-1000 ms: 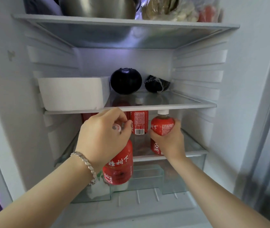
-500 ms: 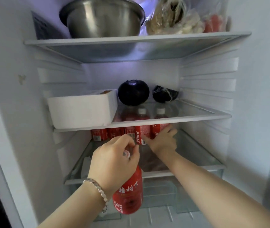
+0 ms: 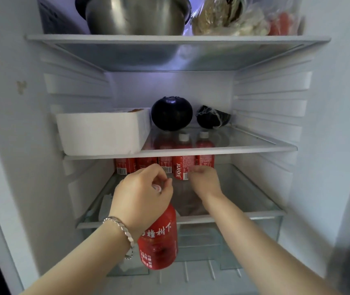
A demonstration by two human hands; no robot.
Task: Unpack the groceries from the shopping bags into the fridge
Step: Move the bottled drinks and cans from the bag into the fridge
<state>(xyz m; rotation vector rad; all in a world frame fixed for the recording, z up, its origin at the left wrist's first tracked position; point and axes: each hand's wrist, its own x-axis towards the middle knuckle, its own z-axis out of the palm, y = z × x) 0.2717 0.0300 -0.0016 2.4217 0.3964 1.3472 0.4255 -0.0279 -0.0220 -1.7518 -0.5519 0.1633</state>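
My left hand (image 3: 142,194) grips a red juice bottle (image 3: 159,241) by its white cap, and the bottle hangs upright in front of the lower glass shelf (image 3: 250,196). Several matching red bottles (image 3: 182,167) stand in a row at the back of that shelf. My right hand (image 3: 206,184) reaches deep over the shelf. Its fingertips touch the bottom of the rightmost bottle (image 3: 205,161), which stands in the row.
On the middle shelf (image 3: 244,145) sit a white box (image 3: 101,133), a round dark eggplant (image 3: 171,113) and a wrapped dark vegetable (image 3: 212,119). A steel bowl (image 3: 135,15) and bagged food (image 3: 233,18) fill the top shelf. A clear drawer (image 3: 255,241) lies below.
My right hand carried its bottle to the back of the lower shelf, set it at the right end of the row and loosened its grip. The left hand kept its bottle.
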